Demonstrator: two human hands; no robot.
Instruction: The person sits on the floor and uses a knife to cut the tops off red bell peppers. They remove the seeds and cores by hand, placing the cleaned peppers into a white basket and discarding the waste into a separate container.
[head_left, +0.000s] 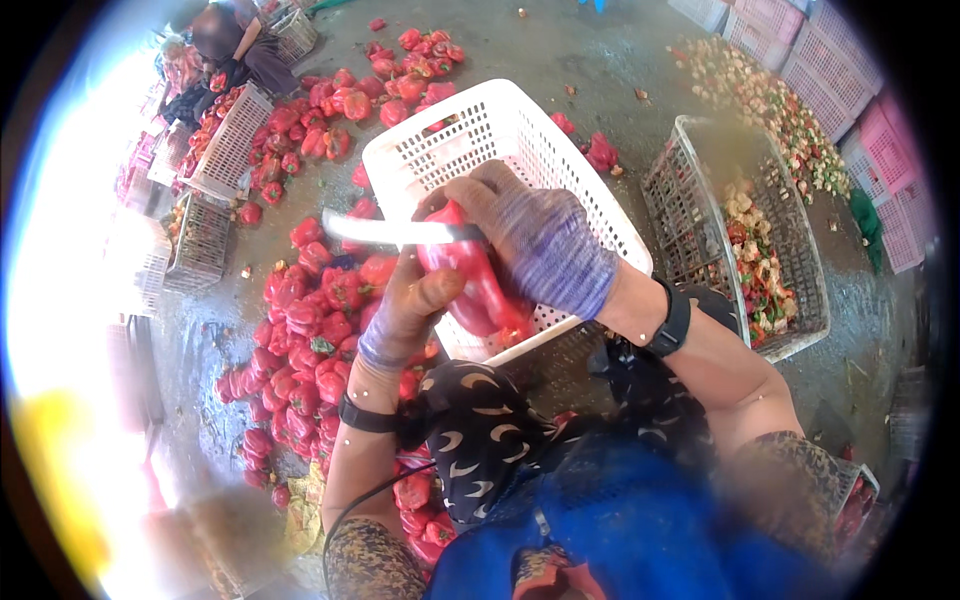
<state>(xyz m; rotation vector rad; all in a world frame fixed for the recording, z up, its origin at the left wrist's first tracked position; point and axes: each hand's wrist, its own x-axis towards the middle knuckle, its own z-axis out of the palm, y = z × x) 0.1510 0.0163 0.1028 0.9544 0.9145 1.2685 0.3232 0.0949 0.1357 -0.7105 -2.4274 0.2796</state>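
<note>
My left hand (412, 300), in a soiled knit glove, grips a large red bell pepper (469, 292) over a white perforated plastic crate (600, 202). My gloved right hand (540, 232) grips a knife (390, 231). Its blade points left across the upper part of the pepper, and the handle is mostly hidden in my fingers. The pepper's stem end faces down toward me. Whether the blade has cut into it I cannot tell. The crate stands on the floor before my knees, and the part of its inside that shows holds no peppers.
Heaps of red bell peppers (307, 360) lie on the wet floor at left. A grey crate (814, 315) at right holds pepper cores and scraps; more scraps (795, 120) lie behind it. Stacked crates (832, 67) line the right. Another person (255, 52) sits at far left beside a pepper-filled crate (232, 142).
</note>
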